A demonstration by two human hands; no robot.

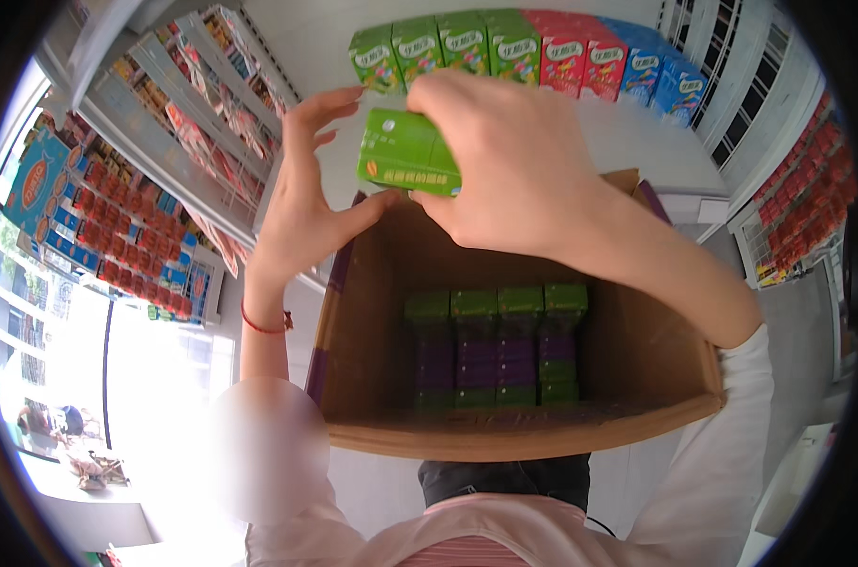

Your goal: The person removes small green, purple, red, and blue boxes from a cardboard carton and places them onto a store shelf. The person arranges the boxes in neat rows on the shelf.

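Observation:
In my right hand (pixel 507 152) is a small green carton (pixel 409 152) bearing writing, held above the far rim of a cardboard box (pixel 514 439). My left hand (pixel 305 184) is beside it with fingers spread and thumb pointing toward the carton; a gap shows between the fingers and the carton's left side. Deep in the cardboard box, several green cartons (pixel 475 305) stand in a row, with purple and green cartons (pixel 478 368) on the nearer side. Beyond my hands, green cartons (pixel 464 46), red cartons (pixel 563 57) and blue cartons (pixel 677 88) line the white shelf (pixel 634 142).
Racks of packaged goods (pixel 195 92) rise at the left, with a hanging display of red packets (pixel 127 241) farther out by the window. More red packets (pixel 812 191) hang at the right. Behind the cardboard box's near rim are my dark trousers (pixel 507 478).

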